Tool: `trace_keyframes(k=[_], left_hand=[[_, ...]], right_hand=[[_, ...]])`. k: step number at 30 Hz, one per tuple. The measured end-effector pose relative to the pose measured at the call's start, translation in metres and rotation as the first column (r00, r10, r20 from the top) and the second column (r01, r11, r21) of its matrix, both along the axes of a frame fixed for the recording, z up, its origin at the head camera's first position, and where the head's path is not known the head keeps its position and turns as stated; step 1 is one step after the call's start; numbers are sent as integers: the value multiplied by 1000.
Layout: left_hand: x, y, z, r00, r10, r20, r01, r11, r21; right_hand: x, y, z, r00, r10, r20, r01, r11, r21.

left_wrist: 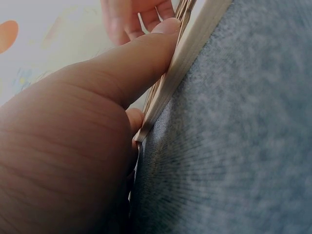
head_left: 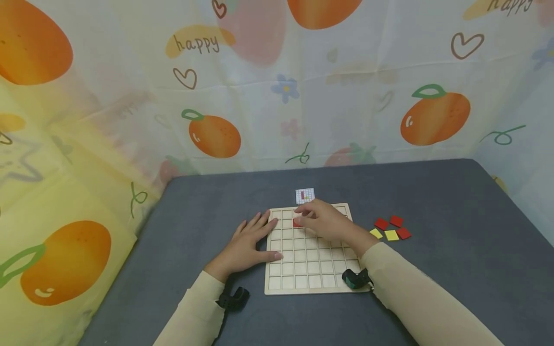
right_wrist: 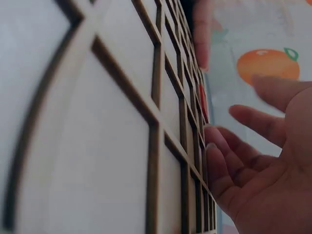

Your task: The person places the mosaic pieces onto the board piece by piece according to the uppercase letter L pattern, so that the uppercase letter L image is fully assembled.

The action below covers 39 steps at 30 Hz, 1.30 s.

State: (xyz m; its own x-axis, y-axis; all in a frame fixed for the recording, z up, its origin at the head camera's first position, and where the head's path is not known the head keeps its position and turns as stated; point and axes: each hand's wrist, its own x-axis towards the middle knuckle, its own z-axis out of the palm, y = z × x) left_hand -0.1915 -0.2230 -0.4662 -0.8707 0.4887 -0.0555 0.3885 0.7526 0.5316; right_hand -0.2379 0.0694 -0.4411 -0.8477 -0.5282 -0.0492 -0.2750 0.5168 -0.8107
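A wooden grid board (head_left: 301,281) with pale square cells lies flat on the dark table. My left hand (head_left: 246,244) rests at its left edge, fingers spread and straight, the thumb (left_wrist: 146,54) reaching over the rim. A red square tile (head_left: 296,223) sits in the upper left part of the grid, partly covered in the head view by my right hand (head_left: 326,220). In the right wrist view, that hand's fingers are loosely bent beside the red tile (right_wrist: 203,104), with nothing between thumb and forefinger; some fingertips are right at the board.
A small printed grid card (head_left: 305,195) lies just beyond the board. To the right of the board are several loose tiles, among them a red tile (head_left: 404,233) and a yellow tile (head_left: 391,235). A fruit-patterned cloth (head_left: 259,96) hangs behind the table (head_left: 207,202).
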Motion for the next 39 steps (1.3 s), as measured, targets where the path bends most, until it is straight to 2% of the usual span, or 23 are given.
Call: trace_keyframes(k=[5, 10, 14, 20, 25, 39], left_hand=[[1, 1, 0, 1000, 5, 1, -5, 1000, -6], [1, 0, 0, 1000, 6, 0, -6, 1000, -5], [2, -1, 1, 1000, 11, 1, -11, 1000, -7], [2, -2, 0, 1000, 12, 1, -12, 1000, 6], [2, -3, 0, 1000, 6, 1, -6, 1000, 11], [2, -1, 0, 1000, -3, 9, 3, 1000, 16]], right_hand=[[1, 10, 5, 998, -10, 55, 17, 993, -117], [5, 24, 12, 993, 3, 120, 27, 969, -246], [7, 36, 18, 991, 0, 130, 40, 954, -299], [14, 56, 20, 985, -31, 172, 86, 943, -322], [21, 75, 16, 984, -45, 174, 100, 943, -318], [33, 146, 16, 991, -100, 90, 126, 921, -369]])
